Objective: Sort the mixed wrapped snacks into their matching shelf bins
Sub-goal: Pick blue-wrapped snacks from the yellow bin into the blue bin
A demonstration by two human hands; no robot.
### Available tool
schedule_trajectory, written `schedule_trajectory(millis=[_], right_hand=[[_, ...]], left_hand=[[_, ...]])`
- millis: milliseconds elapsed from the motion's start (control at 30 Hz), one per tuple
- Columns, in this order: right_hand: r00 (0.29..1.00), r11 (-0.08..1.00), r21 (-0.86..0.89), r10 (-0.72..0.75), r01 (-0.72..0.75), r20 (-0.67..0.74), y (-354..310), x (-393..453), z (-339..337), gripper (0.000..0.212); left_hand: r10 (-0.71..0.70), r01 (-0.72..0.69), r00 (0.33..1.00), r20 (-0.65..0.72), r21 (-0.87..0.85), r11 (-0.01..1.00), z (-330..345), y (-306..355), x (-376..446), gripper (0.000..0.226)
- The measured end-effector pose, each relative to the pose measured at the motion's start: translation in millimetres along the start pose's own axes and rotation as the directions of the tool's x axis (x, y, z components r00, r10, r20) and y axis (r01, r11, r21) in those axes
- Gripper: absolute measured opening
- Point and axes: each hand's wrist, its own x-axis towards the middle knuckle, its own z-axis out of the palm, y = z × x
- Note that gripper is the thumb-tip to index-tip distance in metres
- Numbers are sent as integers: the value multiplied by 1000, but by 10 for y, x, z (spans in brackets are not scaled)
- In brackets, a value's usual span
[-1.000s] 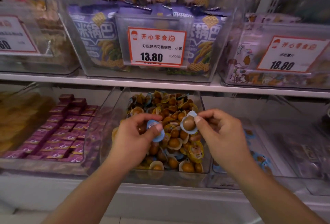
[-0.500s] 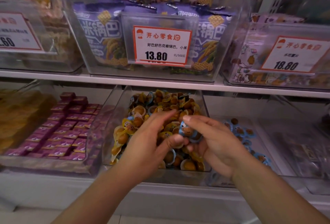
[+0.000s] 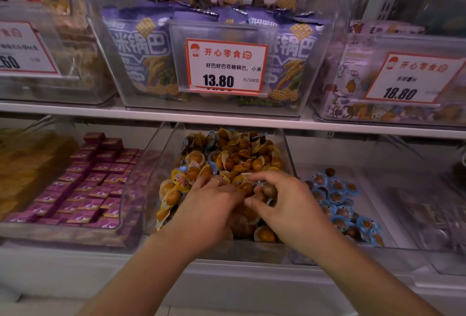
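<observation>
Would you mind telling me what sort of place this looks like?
Most likely a bulk snack shop: clear shelf bins of wrapped snacks, and a price tag reading 13.80 per 500 g.

Middle bin (image 3: 161, 164): was clear, glossy plastic.
Egg snacks (image 3: 234, 156): sat in shiny see-through film with yellow or blue edges.
Purple packets (image 3: 88, 189): had smooth, slightly glossy wrappers.
Price card (image 3: 227, 66): was matt white paper, red-bordered.
Shelf (image 3: 75, 110): was smooth, pale, matt.
</observation>
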Motion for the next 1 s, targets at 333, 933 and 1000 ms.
schedule_trajectory(millis=[333, 933, 1000], right_hand=[[972, 872, 485, -162, 62, 168, -99, -1, -80, 51], [830, 925, 170, 380, -340, -408, 1213, 299, -864, 21], [830, 973, 165, 223, -161, -511, 944, 291, -766, 21]], left_hand=[[-394, 81, 893, -216, -785, 615, -168, 289, -73, 4], [-179, 179, 935, -307, -29, 983, -248, -379, -249, 31], [-186, 214, 932, -312, 57, 975, -295, -437, -339, 30]])
